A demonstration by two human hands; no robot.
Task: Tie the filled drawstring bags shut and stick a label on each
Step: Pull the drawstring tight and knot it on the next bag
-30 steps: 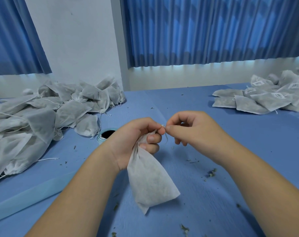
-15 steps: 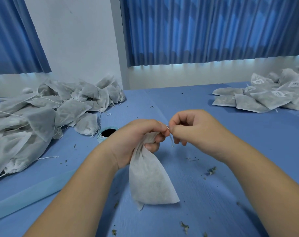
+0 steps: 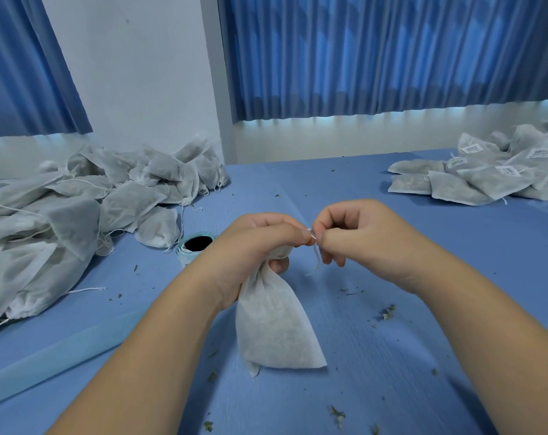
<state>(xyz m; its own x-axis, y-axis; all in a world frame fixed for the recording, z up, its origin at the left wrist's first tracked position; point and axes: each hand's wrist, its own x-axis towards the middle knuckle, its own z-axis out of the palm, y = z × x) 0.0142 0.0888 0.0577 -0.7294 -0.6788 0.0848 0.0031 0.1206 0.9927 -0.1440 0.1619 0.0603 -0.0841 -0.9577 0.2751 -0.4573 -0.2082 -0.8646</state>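
Over the middle of the table, the left hand grips the gathered neck of 1 filled white bag, the right hand pinching its string. Unlabelled bags heap along the left edge; labelled bags lie at the far right corner.

Blue curtains are seen across the upper frame, divided by a white wall. Small green crumbs are scattered on the blue table at the lower right.
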